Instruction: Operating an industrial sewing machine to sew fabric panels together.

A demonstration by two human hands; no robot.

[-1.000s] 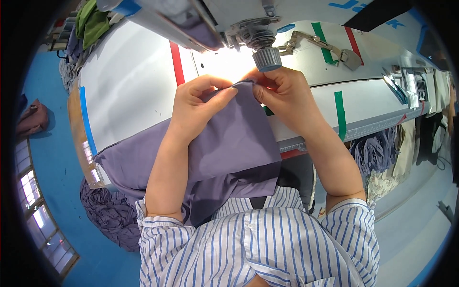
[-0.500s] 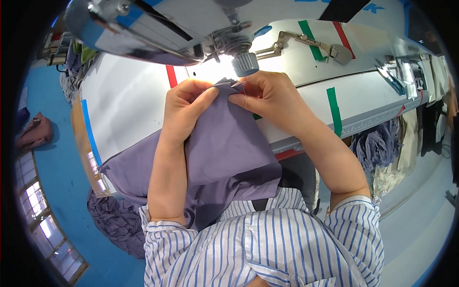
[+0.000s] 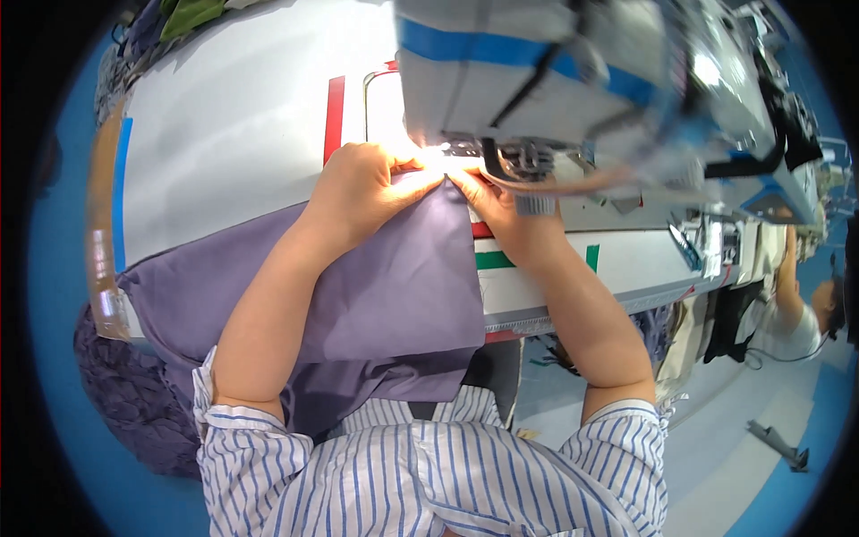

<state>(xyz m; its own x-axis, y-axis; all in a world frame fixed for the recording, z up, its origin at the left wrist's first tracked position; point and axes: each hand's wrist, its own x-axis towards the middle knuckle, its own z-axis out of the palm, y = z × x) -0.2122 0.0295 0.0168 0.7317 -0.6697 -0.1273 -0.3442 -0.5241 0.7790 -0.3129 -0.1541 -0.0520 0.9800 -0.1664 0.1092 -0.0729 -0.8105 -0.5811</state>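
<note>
A purple cloth (image 3: 394, 295) drapes from the sewing table's surface over its front edge toward my lap. My left hand (image 3: 358, 197) pinches its far edge between thumb and fingers. Close beside it, my right hand (image 3: 514, 219) grips the same edge, thumb toward the left thumb. Both sets of fingertips meet in the bright lamp light right at the sewing machine (image 3: 528, 63). Glare and the machine head hide the needle and part of the right fingers.
Crumpled purple fabric (image 3: 134, 403) hangs low at the left. Scissors (image 3: 684, 246) lie on the table's right side, with garments hanging beyond. Another person (image 3: 787, 318) is at the far right. Red tape (image 3: 334, 116) and green tape (image 3: 495, 259) mark the white table.
Both hands have brought the cloth edge up to the machine's lit work area. The view has shifted, so the machine head sits farther right and a person shows at the right.
</note>
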